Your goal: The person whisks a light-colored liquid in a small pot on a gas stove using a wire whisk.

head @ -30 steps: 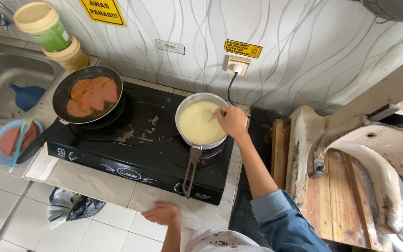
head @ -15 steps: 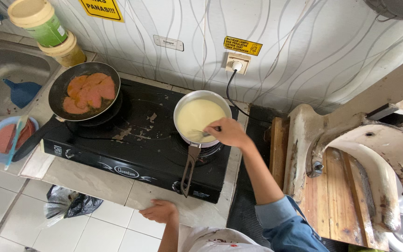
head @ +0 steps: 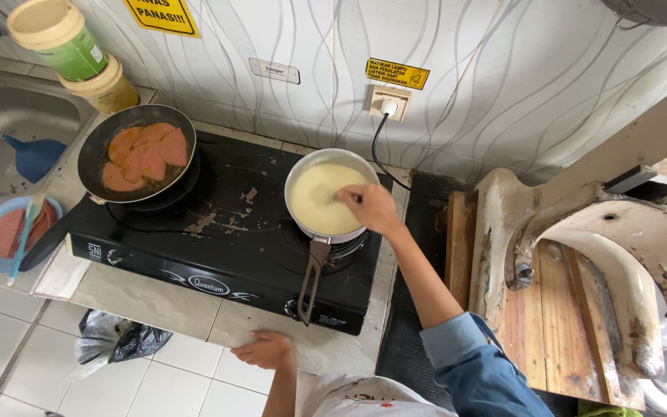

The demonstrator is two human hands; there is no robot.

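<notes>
Saucepan: your small metal saucepan point(head: 329, 197) sits on the right burner of the black stove point(head: 218, 247), near the stove's right edge, its long handle point(head: 312, 270) pointing toward the front edge of the bench point(head: 140, 297).
Contents: a pale yellow, smooth liquid point(head: 319, 202) fills the pan almost to the rim; whether it is thickened or boiling cannot be told.
Progress: judging by that, the mixture is in the pan and under your hand; it looks like mid-cooking work, with the pan not yet taken off the burner.
Right hand: your right hand point(head: 370, 208) hangs over the right side of the pan, fingers curled together as if pinching a thin utensil; the utensil itself is mostly hidden, so you cannot be sure what it is.
Left hand: your left hand point(head: 265, 349) rests on the front edge of the bench below the stove, fingers loosely bent, holding nothing.
Frying pan: on the left burner a dark frying pan point(head: 139, 151) holds orange-pink slices point(head: 145, 151), untouched by either hand.
Bench left edge: a blue bowl point(head: 11, 232) with more pinkish pieces stands there, beside the sink point(head: 9, 127).
Back corner: two stacked tubs point(head: 79, 58) stand against the wall.
Cord: a black cord point(head: 380, 150) runs from the wall socket point(head: 388, 103) down behind the saucepan.
</notes>
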